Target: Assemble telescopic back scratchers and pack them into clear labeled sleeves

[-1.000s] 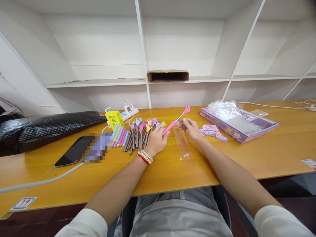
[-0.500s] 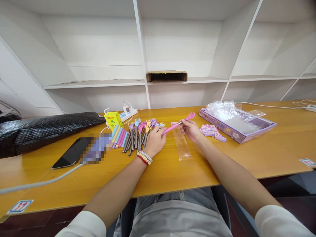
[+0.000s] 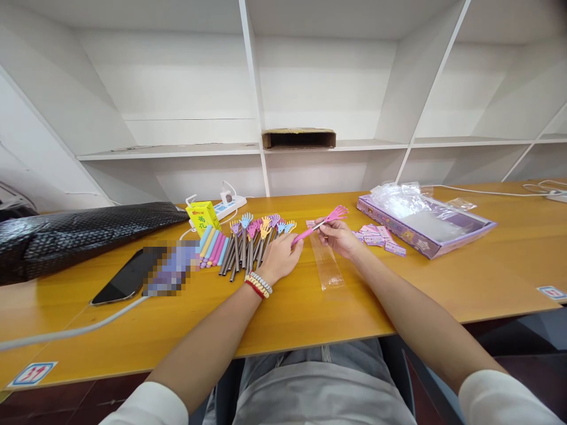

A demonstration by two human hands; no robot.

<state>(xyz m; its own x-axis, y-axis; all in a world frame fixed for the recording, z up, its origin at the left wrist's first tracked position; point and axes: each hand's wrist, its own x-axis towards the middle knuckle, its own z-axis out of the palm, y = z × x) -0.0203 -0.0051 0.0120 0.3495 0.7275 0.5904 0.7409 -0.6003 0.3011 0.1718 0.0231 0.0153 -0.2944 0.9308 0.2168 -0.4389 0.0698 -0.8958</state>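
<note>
Both hands hold a pink back scratcher point(image 3: 332, 216) with a metal shaft, tilted up to the right above the table. My left hand point(image 3: 282, 255) is closed round its pink handle. My right hand point(image 3: 339, 237) pinches the metal shaft just below the claw-shaped head. A clear plastic sleeve point(image 3: 328, 267) lies flat beneath, between the hands. Beside my left hand are several scratcher heads on metal rods point(image 3: 244, 243) in purple, blue, pink and yellow. Left of them rest several pastel handles point(image 3: 215, 248). Small pink-purple cards point(image 3: 375, 234) lie right of my right hand.
A purple box point(image 3: 432, 242) with clear bags in it stands at the right. To the left are a yellow carton point(image 3: 202, 216), a power strip point(image 3: 230, 205), a phone point(image 3: 126, 276) with a cable, and a black wrapped bundle point(image 3: 88, 236). White shelves point(image 3: 328, 88) rise behind.
The scratcher's head has turned and shifted slightly down-left, and more of the metal shaft shows. My right hand has moved a little down and left; my left hand has barely moved.
</note>
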